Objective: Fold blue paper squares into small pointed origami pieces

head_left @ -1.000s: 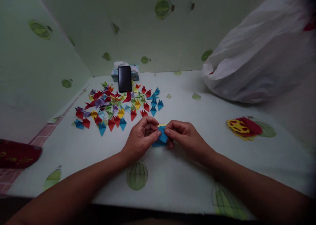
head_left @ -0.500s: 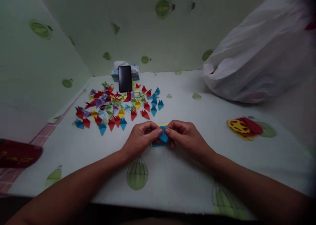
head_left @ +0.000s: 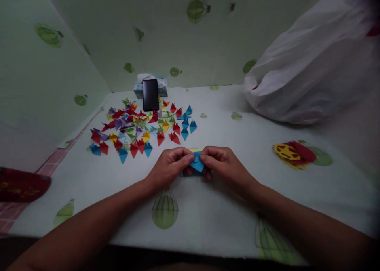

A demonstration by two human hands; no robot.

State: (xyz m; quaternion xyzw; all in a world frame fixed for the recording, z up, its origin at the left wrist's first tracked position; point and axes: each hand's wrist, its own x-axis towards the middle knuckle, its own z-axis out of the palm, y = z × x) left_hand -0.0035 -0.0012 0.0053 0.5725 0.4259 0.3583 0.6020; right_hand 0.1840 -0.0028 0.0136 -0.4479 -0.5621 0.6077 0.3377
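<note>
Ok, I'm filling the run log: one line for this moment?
left hand: holds blue paper | right hand: holds blue paper | folded papers: beyond hands

Dim, flat, greenish-grey light, source can't be told; soft shading under the white plastic bag (head_left: 299,73), near-black strip below the table (head_left: 213,227) edge, upper right corner vignetted. Wide-angle stretch at the sides pulls the forearms (head_left: 97,215) long; folded blue paper (head_left: 197,166) slightly soft, fine creases hard to read.

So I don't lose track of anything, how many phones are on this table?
1: the black phone, in front of the tissue box, at the far side of the scattered folded papers. Another could be hidden, perhaps behind or inside the white bag.
</note>
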